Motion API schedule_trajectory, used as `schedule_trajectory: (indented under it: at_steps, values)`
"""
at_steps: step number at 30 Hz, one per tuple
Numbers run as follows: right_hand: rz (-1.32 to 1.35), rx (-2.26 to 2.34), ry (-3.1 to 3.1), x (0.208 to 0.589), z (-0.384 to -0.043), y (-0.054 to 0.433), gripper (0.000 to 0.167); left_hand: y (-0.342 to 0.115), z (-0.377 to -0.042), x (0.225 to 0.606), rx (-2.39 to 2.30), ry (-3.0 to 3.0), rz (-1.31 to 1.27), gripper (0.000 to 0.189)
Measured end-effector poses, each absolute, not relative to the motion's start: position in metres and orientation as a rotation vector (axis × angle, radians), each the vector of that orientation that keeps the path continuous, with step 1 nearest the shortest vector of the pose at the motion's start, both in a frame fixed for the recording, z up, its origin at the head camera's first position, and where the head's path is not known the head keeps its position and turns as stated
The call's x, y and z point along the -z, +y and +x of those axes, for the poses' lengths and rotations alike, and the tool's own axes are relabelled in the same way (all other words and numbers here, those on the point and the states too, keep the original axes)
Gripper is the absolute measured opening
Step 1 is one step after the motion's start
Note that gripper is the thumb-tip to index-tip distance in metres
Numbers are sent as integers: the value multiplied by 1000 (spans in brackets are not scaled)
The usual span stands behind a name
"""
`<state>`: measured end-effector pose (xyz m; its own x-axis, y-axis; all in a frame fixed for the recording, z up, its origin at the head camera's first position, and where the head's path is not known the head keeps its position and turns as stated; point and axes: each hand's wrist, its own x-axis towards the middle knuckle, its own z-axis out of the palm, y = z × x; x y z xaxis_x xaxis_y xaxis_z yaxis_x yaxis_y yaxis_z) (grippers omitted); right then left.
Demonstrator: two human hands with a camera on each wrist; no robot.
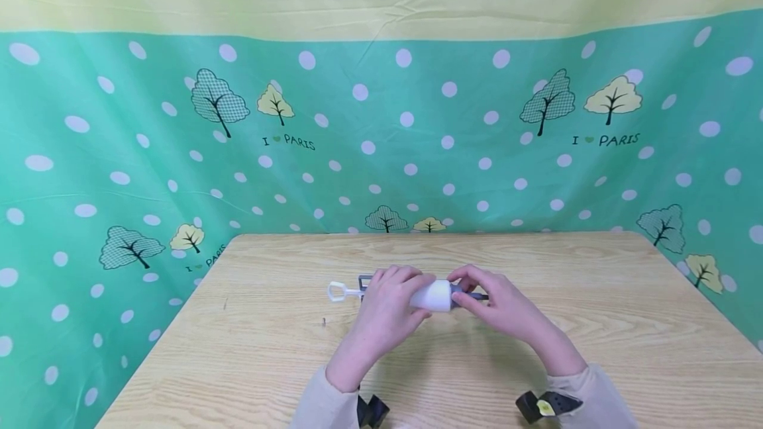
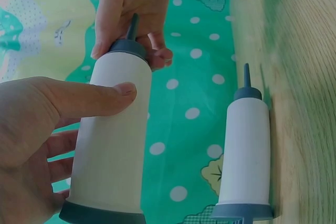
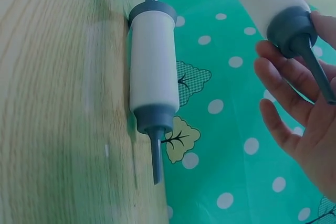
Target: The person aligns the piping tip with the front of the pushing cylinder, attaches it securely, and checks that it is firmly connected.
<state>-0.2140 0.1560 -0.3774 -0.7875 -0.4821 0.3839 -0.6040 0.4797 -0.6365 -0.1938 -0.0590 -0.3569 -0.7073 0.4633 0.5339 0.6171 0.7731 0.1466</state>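
My left hand (image 1: 387,306) grips the white barrel of a large plastic syringe (image 1: 434,296), its thumb laid across the side in the left wrist view. At the barrel's other end, my right hand (image 1: 501,303) pinches the dark grey cap (image 3: 290,30) between thumb and fingers. A thin grey nozzle (image 2: 133,26) sticks out from that cap, past the right palm. The held syringe is raised off the table. A second, matching syringe (image 3: 154,61) lies on the tabletop beyond the hands, mostly hidden by them in the head view.
The pale wooden table (image 1: 250,349) runs back to a green dotted curtain (image 1: 334,124). One tiny dark bit (image 1: 324,322) lies on the wood left of the left hand. Dark wrist cameras (image 1: 372,410) are strapped at both sleeves.
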Motion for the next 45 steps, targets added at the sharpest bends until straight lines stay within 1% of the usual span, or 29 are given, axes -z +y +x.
schedule_trajectory:
  at_steps: [3, 7, 10, 19, 36, 45]
  values:
    - [938, -1223, -2576, 377, -214, 156, 27, -59, -194, 357, 437, -2496, -809, 49]
    - [955, -1168, -2537, 377, -214, 155, 38, -60, -194, 356, 444, -2506, -805, 49]
    - [984, -1111, -2490, 378, -214, 155, 42, -60, -194, 356, 445, -2509, -803, 49]
    - [1021, -1109, -2439, 379, -215, 155, 39, -60, -195, 357, 449, -2511, -803, 49]
    - [1062, -1061, -2500, 381, -217, 156, 28, -60, -195, 360, 415, -2538, -815, 49]
    - [962, -1196, -2680, 378, -216, 157, 28, -59, -197, 362, 387, -2578, -818, 48]
